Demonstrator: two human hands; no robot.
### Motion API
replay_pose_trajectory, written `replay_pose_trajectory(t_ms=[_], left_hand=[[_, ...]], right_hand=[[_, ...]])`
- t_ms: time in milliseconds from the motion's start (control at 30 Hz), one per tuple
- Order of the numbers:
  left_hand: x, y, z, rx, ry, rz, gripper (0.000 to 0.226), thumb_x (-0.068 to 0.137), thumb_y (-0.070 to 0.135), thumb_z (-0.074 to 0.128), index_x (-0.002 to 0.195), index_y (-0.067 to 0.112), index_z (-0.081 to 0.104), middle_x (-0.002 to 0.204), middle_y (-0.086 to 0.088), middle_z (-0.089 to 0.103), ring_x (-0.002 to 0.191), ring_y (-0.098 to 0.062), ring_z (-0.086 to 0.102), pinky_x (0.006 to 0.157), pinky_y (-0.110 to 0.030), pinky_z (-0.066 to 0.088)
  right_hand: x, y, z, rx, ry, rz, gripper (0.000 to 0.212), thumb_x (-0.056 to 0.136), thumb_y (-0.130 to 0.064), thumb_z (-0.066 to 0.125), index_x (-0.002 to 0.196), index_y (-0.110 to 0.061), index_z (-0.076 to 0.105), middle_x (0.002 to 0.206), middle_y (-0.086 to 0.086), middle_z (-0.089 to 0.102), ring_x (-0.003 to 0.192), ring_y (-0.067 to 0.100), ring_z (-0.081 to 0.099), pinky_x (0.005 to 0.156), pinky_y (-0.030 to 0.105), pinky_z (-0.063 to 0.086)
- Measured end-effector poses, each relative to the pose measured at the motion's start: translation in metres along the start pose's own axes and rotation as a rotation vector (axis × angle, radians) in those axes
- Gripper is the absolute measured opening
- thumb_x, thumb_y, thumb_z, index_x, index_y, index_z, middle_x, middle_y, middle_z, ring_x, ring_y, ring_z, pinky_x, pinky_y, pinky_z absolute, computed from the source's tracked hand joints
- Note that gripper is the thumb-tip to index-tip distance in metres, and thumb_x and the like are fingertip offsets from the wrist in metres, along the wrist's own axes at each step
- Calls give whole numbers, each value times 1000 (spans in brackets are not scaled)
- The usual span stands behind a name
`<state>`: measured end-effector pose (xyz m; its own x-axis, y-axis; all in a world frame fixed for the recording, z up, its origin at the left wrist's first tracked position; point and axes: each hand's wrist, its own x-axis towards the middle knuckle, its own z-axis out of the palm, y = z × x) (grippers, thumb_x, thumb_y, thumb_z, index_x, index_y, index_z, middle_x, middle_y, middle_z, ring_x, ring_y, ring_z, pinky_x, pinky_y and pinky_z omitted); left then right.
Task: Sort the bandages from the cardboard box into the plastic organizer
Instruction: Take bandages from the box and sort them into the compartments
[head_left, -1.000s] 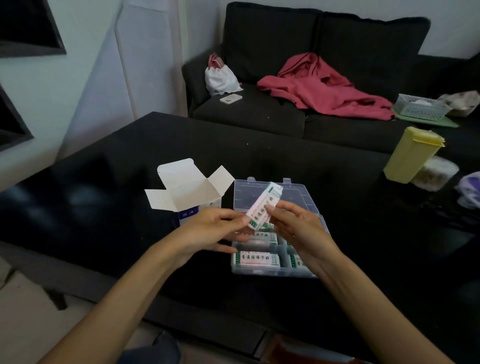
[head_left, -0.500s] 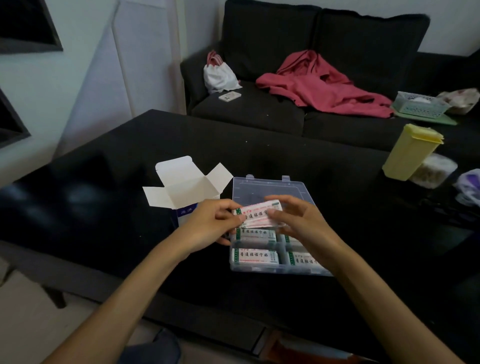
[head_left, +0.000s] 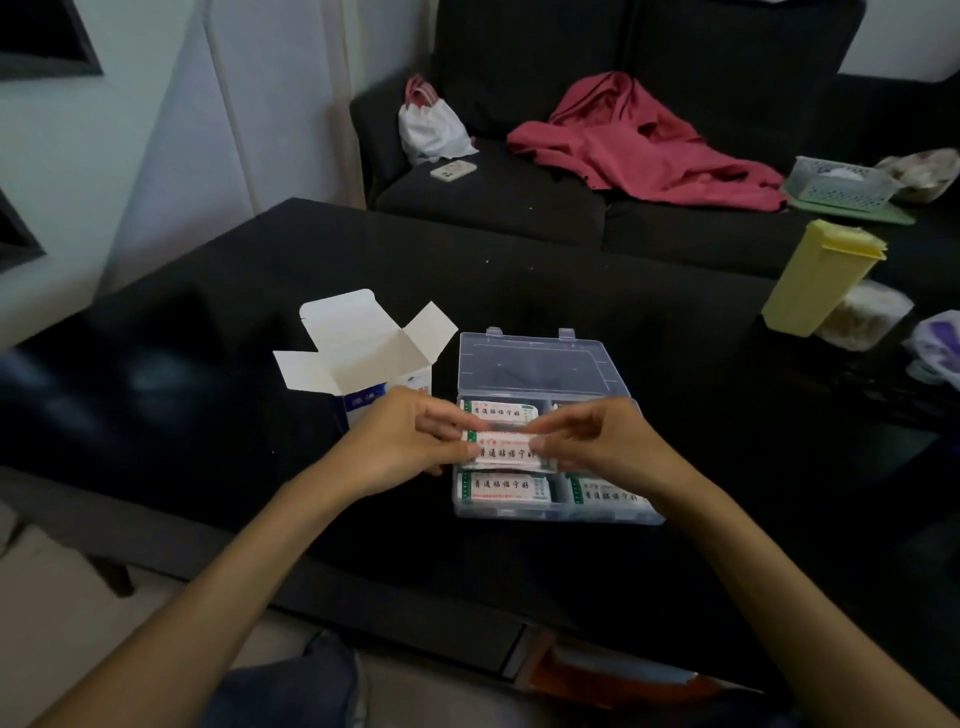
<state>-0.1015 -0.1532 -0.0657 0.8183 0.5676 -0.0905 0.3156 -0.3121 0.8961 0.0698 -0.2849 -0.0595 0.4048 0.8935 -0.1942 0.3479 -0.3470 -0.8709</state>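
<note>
Where sofa (head_left: 519, 208) begins, black table (head_left: 519, 291) ends.

Dark sofa (head_left: 519, 197); pale wall (head_left: 156, 130)

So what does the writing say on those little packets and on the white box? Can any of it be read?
Held bandage packet, pinched at its ends by the left hand and right hand: a row of black Chinese characters, too blurred to quote.
Packets in the plastic organizer: same print, also too blurred.
Cardboard box: small text on a blue band, too small to read.
No numbers or signs are legible.
</note>
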Motion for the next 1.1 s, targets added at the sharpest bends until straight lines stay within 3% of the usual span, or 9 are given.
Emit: replay_pose_trajectory(t_ms=[133, 200, 300, 400, 567, 800, 967, 1100], left_hand=[[-1, -3, -1, 112, -86, -8, 21, 81, 19, 71, 99, 30, 70, 95, 6, 73, 84, 1, 68, 75, -15, 53], [0, -4, 1, 157, -98, -6, 19, 82, 20, 71, 99, 29, 71, 96, 6, 73, 85, 2, 67, 76, -15, 53], [0, -7, 2, 258, -84, 1, 20, 81, 21, 72, 99, 30, 72, 99, 8, 72, 86, 0, 67, 83, -26, 56], [-1, -7, 2, 385, -67, 8, 21, 82, 28, 71, 102, 33, 71, 100, 14, 70, 80, 3, 64, 79, -27, 56], [-3, -6, 5, 480, -42, 28, 22, 82, 31, 70, 104, 35, 70, 95, 23, 63, 69, 5, 55, 65, -14, 44], [-3, -7, 7, 594, -41, 48, 24, 81, 35, 71, 105, 36, 70, 108, 18, 67, 69, 6, 51, 72, -18, 46], [-4, -6, 6, 670, -71, 43, 25, 84, 38, 66, 110, 38, 67, 109, 18, 66, 69, 4, 57, 71, -17, 47], [-6, -3, 6, 721, -70, 63, 24, 87, 38, 64, 110, 40, 66, 103, 19, 66, 66, 4, 60, 70, -18, 49]], right_hand=[[0, 4, 2, -157, -21, -20, 12, 81, -17, 71, 84, -28, 71, 84, -7, 72, 85, 21, 69, 79, 39, 57], [2, 5, 3, -215, -16, -33, 11, 80, -17, 72, 85, -27, 72, 85, -12, 69, 84, 13, 67, 76, 29, 58], [2, 5, 6, -288, -17, -51, 12, 80, -17, 73, 90, -24, 74, 87, -12, 68, 77, 2, 63, 61, 13, 51], [3, 5, 8, -356, -30, -62, 15, 80, -17, 73, 93, -23, 74, 84, -13, 67, 78, 0, 63, 60, 10, 48], [4, 6, 6, -445, -34, -67, 13, 79, -19, 73, 90, -25, 74, 81, -20, 60, 77, -1, 56, 66, 12, 44], [6, 6, 5, -470, -67, -73, 11, 80, -22, 72, 90, -26, 74, 87, -15, 64, 80, 1, 58, 77, 21, 50], [6, 4, -2, -450, -24, -40, 11, 83, -24, 69, 93, -24, 74, 89, -13, 66, 73, -1, 55, 61, 12, 42], [6, 5, -5, -462, -19, -9, 11, 82, -30, 70, 91, -26, 75, 87, -9, 67, 75, 5, 55, 62, 17, 43]])
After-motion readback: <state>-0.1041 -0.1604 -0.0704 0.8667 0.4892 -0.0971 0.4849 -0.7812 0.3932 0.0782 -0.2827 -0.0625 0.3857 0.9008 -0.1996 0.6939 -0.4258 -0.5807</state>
